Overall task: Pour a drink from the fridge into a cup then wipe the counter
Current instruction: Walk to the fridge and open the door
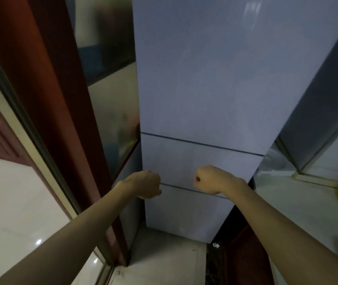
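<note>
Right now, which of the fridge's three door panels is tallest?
The top panel; the middle panel and bottom panel beneath it are far shorter.

Dim, soft overall; glare streak on fridge (201,83) top right; floor (9,192) highlights lower left; wide-angle bowing at edges; right-edge motion blur.

The fridge (201,89) is faced with a smooth, pale, lightly glossy skin, and a faint sheen is caught near its top. Just left of the fridge a glass panel (110,99) is seen, glossy and mirror-like. Beyond it a door frame (46,99) of reddish-brown wood is varnished to a shine. Further left of the fridge, pale floor tiles (9,202) are polished, with lamp glints on them. At the foot of the fridge a matt, rough, grey floor strip (164,254) is shown. To the right of the fridge a smooth, pale counter (297,198) is set below a grey panel (318,99) that may be brushed metal.
</note>
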